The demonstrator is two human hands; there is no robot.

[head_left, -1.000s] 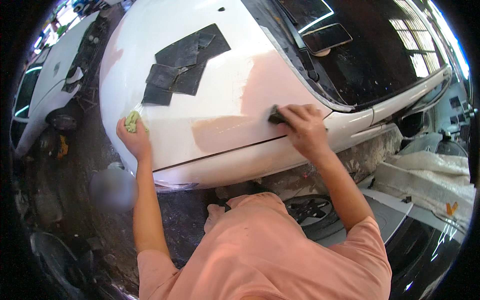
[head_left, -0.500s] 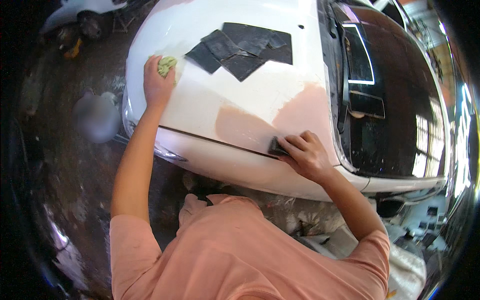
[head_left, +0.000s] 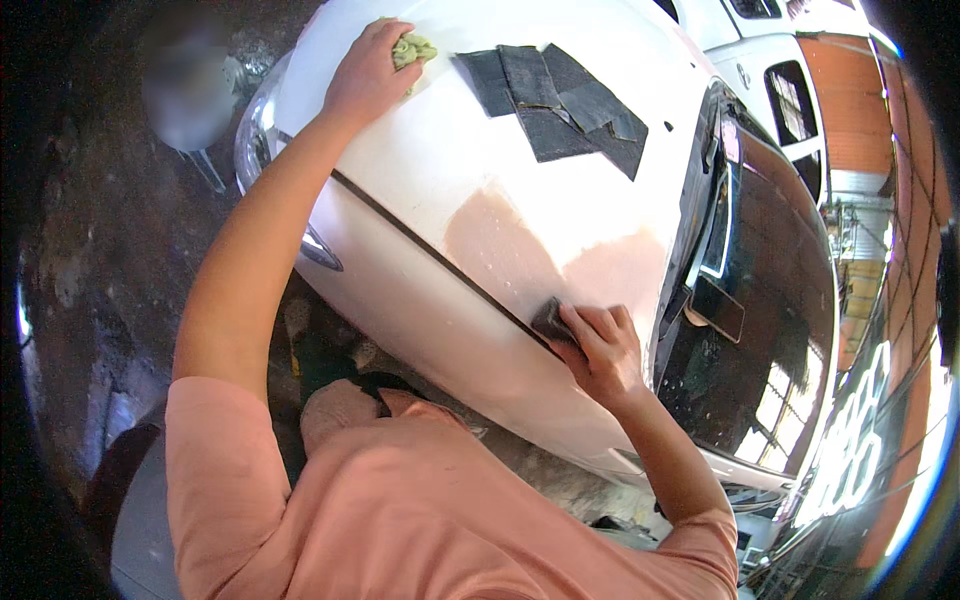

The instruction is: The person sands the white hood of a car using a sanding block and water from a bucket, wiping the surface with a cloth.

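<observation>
A white car's hood [head_left: 400, 150] lies in front of me. My left hand [head_left: 368, 78] is closed around a crumpled yellow-green cloth [head_left: 413, 50], resting on the hood toward the headlight end. Close to the windshield end, my right hand [head_left: 606, 358] grips a folded piece of black sandpaper [head_left: 551, 318]. It presses this piece flat near the hood's side seam, at the lower corner of a pinkish-beige patch [head_left: 500, 240]. A second, paler pink patch [head_left: 622, 268] spreads beside it. Several dark sandpaper sheets [head_left: 570, 105] lie overlapping on the hood between the hands and beyond them.
The dark windshield [head_left: 760, 300] and wiper area border the hood on the right. The white fender [head_left: 430, 310] curves down toward my body, with a headlight [head_left: 262, 125] at the left. Another white vehicle [head_left: 750, 60] stands behind, and a stool-like object [head_left: 205, 165] on the left.
My view has turned, so the car appears rotated clockwise. Both hands keep their holds and stay at about the same places on the hood.
</observation>
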